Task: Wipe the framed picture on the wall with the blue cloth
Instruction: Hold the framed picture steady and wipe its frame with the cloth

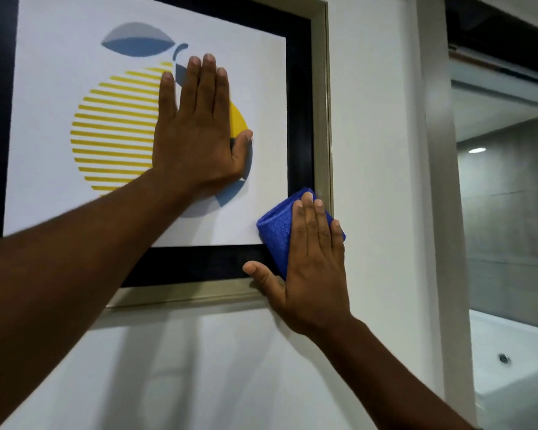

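The framed picture (322,119) hangs on a white wall: a silver outer frame, a dark inner border and a white print of a yellow-striped fruit with a blue leaf. My left hand (196,131) lies flat on the print's middle, fingers pointing up and apart, holding nothing. The folded blue cloth (275,231) sits at the picture's lower right corner. My right hand (308,259) presses it flat against the frame, fingers laid over the cloth and thumb stretched left along the dark border.
Bare white wall (376,150) continues right of and below the frame. Further right stands a grey door jamb (444,212), with a glass opening (507,197) onto a bathroom and a white tub (510,361) behind it.
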The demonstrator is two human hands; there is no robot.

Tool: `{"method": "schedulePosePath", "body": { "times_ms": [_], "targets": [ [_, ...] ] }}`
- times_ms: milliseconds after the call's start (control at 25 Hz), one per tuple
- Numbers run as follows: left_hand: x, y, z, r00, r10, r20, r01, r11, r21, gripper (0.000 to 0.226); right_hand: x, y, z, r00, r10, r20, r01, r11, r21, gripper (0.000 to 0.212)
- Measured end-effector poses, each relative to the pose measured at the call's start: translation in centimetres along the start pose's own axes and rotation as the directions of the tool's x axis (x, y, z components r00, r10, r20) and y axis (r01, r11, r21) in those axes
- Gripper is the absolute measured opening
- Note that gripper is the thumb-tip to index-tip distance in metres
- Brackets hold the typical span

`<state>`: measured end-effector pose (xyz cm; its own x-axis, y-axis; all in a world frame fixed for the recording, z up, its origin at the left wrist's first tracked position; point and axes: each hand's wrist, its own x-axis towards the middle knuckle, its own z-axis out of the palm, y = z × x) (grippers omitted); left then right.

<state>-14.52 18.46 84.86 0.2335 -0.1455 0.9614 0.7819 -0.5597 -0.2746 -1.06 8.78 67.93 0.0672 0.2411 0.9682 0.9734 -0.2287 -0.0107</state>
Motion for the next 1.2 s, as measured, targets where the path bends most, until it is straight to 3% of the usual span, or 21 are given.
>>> {"method": "schedulePosePath", "body": {
  "times_ms": [280,480,560,720,840,920,1000,1120,1200],
  "targets": [
    [-2.5,-0.5,-0.3,0.997,0.061,0.037,-0.060,0.998,-0.016,0.087,-1.1,-3.2,-0.2,0.972,0.232,0.047,-0.235,0.968,0.082,0.107],
    [-2.9,-0.3,-0.7,0.997,0.056,0.051,-0.055,0.998,-0.023,0.088,-0.3,-8.4,0.0,0.819,0.568,0.083,-0.560,0.757,0.338,0.107],
    [-2.8,-0.4,-0.7,0.995,0.068,0.067,-0.066,0.998,-0.023,0.088,-0.2,-7.8,-0.2,0.815,0.572,0.096,-0.564,0.744,0.359,0.097],
    [-2.7,-2.1,-1.0,0.977,0.204,0.068,-0.202,0.979,-0.029,0.089,-0.5,-5.4,-0.5,0.892,0.448,-0.067,-0.436,0.890,0.134,0.072],
    [-2.6,-2.9,-1.1,0.962,0.262,0.080,-0.260,0.965,-0.031,0.093,0.1,-4.9,0.1,0.957,0.275,-0.089,-0.264,0.958,0.111,0.072],
    [-2.6,-3.0,-1.1,0.964,0.255,0.079,-0.253,0.967,-0.026,0.093,0.3,-5.0,0.7,0.953,0.289,-0.094,-0.269,0.947,0.176,0.076],
    [-2.6,-2.9,-1.1,0.963,0.259,0.072,-0.257,0.966,-0.028,0.093,0.5,-5.8,1.5,0.902,0.417,-0.114,-0.383,0.893,0.235,0.082],
    [-2.7,-2.9,-1.1,0.962,0.266,0.061,-0.263,0.964,-0.040,0.092,1.5,-9.8,2.6,0.739,0.655,-0.157,-0.617,0.752,0.234,0.098],
    [-2.8,-2.9,-1.1,0.962,0.269,0.048,-0.267,0.963,-0.047,0.092,2.2,-12.3,3.0,0.676,0.721,-0.152,-0.684,0.691,0.234,0.108]
  ]
}}
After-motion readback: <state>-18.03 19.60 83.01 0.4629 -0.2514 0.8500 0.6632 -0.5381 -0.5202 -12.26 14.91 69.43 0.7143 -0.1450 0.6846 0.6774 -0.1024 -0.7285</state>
